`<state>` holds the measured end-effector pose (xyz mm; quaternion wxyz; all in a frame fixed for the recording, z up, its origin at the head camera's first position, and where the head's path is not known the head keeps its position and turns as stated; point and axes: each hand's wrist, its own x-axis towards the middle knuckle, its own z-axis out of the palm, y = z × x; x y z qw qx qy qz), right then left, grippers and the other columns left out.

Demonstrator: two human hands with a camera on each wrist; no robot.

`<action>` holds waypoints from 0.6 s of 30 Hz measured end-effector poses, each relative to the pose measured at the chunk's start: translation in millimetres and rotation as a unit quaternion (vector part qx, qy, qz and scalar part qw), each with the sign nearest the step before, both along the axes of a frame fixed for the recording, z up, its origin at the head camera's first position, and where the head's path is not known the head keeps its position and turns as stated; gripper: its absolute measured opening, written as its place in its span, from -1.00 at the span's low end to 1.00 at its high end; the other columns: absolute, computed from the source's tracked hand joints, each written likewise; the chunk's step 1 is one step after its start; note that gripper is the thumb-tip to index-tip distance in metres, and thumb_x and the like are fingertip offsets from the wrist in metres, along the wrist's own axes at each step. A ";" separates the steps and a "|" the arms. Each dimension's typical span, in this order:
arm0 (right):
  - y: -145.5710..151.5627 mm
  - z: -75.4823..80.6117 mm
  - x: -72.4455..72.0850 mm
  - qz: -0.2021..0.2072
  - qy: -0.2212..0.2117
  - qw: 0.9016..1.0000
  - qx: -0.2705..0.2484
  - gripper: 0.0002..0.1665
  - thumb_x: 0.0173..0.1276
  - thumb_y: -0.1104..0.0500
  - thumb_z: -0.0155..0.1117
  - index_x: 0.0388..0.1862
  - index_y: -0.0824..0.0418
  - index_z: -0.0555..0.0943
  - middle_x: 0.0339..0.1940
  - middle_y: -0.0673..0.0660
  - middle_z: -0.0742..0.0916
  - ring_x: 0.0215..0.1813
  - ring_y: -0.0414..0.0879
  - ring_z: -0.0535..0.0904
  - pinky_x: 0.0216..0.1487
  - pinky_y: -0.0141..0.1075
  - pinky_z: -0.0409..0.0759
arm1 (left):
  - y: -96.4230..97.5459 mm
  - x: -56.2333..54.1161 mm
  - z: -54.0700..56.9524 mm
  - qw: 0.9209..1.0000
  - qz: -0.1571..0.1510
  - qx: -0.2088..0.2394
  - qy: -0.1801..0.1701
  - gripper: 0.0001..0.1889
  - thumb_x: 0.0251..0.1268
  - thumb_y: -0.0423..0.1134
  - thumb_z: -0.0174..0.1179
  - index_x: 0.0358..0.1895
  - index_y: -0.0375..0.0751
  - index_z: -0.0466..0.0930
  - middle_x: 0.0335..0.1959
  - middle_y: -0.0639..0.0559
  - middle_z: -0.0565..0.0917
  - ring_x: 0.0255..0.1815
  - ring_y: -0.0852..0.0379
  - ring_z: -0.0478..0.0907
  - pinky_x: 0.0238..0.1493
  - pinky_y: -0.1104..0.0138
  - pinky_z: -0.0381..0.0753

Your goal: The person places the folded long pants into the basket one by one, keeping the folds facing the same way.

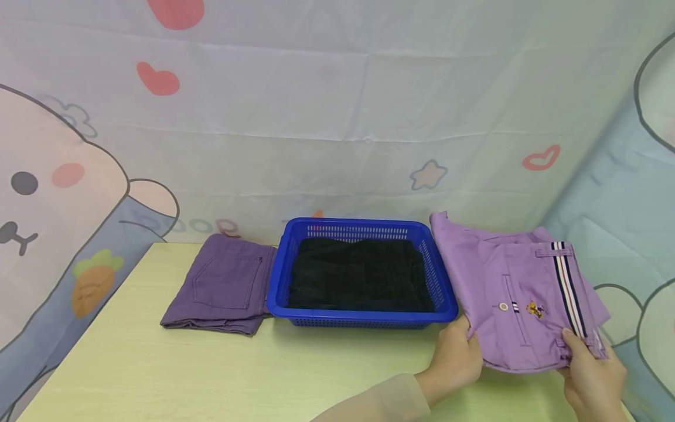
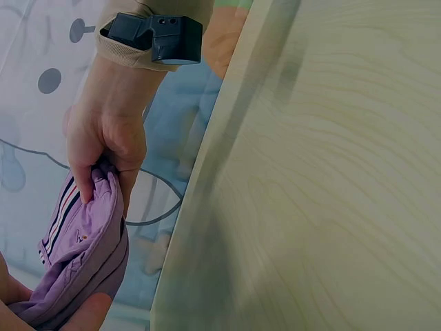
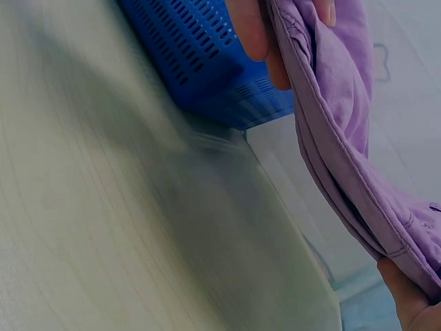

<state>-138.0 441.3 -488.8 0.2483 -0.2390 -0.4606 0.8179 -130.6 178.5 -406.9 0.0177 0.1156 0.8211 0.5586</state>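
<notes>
Light purple folded trousers hang at the right side of the table, held up in both hands. My left hand grips their near left corner, thumb on top. At the waistband end, by the striped trim, my right hand pinches the near right corner. In the left wrist view the trousers stretch between the two hands. The right wrist view shows the lower folded edges of the trousers raised off the table.
A blue plastic basket stands mid-table with dark folded clothing inside. Left of it lies a folded darker purple garment with a pocket. A printed cloth backdrop hangs behind the pale wooden table.
</notes>
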 end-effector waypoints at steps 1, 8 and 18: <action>-7.6 9.6 3.4 -0.004 -0.014 1.000 0.002 -0.64 0.11 0.32 0.41 -0.12 0.02 0.64 -0.39 -0.06 0.74 -0.42 -0.22 0.67 -0.45 -0.27 0.68 | -0.3 0.0 0.2 1.000 0.000 0.001 0.001 -0.86 0.29 -0.35 0.04 -0.21 -0.11 0.59 -0.29 0.10 0.68 -0.31 0.33 0.52 -0.28 0.42 0.57; -50.1 60.7 22.8 -0.012 -0.039 0.999 -0.019 -0.77 0.16 0.33 0.36 -0.23 0.04 0.65 -0.49 -0.03 0.71 -0.51 -0.23 0.63 -0.53 -0.34 0.65 | -2.2 0.4 2.0 1.000 0.000 0.001 0.006 -0.87 0.29 -0.35 0.04 -0.23 -0.11 0.58 -0.29 0.09 0.68 -0.29 0.33 0.53 -0.27 0.41 0.58; -32.3 41.9 14.5 -0.003 -0.028 1.000 -0.003 -0.73 0.16 0.33 0.36 -0.17 0.04 0.65 -0.46 -0.06 0.71 -0.50 -0.23 0.62 -0.55 -0.33 0.64 | -3.6 1.5 4.1 1.000 -0.004 0.002 0.007 -0.84 0.29 -0.36 0.03 -0.18 -0.11 0.58 -0.26 0.10 0.68 -0.29 0.34 0.52 -0.25 0.43 0.58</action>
